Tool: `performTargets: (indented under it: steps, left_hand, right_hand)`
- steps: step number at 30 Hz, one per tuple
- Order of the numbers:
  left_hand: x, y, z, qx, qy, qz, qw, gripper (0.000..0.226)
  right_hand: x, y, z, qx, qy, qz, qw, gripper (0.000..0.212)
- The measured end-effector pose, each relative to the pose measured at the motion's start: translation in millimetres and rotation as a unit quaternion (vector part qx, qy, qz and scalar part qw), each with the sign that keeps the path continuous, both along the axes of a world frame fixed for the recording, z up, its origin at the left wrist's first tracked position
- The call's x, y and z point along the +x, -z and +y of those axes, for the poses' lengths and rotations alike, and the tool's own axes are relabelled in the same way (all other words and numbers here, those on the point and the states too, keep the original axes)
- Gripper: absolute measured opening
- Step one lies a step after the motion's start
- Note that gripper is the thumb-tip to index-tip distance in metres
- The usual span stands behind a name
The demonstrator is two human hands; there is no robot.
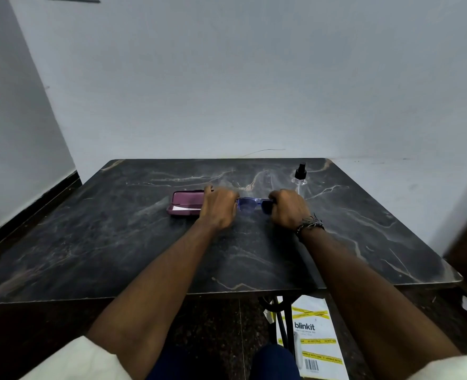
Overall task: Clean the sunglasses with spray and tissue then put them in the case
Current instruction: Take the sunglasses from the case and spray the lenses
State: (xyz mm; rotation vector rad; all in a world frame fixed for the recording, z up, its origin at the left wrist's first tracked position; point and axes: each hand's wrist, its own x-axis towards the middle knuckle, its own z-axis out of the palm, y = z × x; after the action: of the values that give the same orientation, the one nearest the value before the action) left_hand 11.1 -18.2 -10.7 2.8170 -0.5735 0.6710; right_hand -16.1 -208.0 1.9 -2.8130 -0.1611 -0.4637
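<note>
Blue-lensed sunglasses point(248, 204) hang just above the dark marble table point(117, 242), held between both hands. My left hand point(219, 208) grips their left end and my right hand point(290, 208) grips the right end, fingers curled round a dark part of the frame. An open maroon case point(184, 206) lies right of the table's middle-left, touching my left hand's far side; something white lies inside it. A clear spray bottle point(300, 175) with a black pump top stands at the back right. No tissue shows.
A white wall stands close behind the table. Under the front edge, on the floor, lies a white "blinkit" bag point(313, 338) with yellow tape beside the table's black metal leg point(281, 322).
</note>
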Motion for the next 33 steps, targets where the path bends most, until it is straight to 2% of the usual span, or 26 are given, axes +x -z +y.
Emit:
performTargets:
  steps: [4,9,12,15,20,23,28,33]
  left_hand:
    - [-7,-7,12,-0.047,0.015,-0.035,0.998,0.012]
    - [-19,-22,33,-0.109,0.049,-0.040,0.992,0.011]
    - [-28,-29,46,-0.146,0.056,-0.049,0.986,0.009]
    - [-30,-31,58,-0.163,0.048,-0.057,0.984,0.009]
    - [-35,-28,73,-0.177,0.044,-0.075,0.980,0.013]
    - [-38,-24,81,-0.175,0.030,-0.083,0.981,0.012]
    - [-40,-22,88,-0.188,0.028,-0.080,0.979,0.017]
    - [-40,-23,90,-0.251,0.020,-0.018,0.968,0.024]
  right_hand:
    - [-1,-8,3,0.051,0.006,-0.017,0.999,0.021]
    - [-2,-23,12,0.216,0.007,-0.024,0.976,0.015]
    - [-7,-33,18,0.340,0.006,0.002,0.940,0.018]
    - [-12,-40,24,0.419,0.018,0.031,0.907,0.025]
    - [-16,-51,40,0.538,0.043,0.181,0.822,0.018]
    - [-16,-55,45,0.547,0.054,0.246,0.798,0.017]
    - [-15,-61,51,0.554,0.061,0.280,0.781,0.014]
    - [-14,-63,53,0.556,0.056,0.300,0.773,0.009]
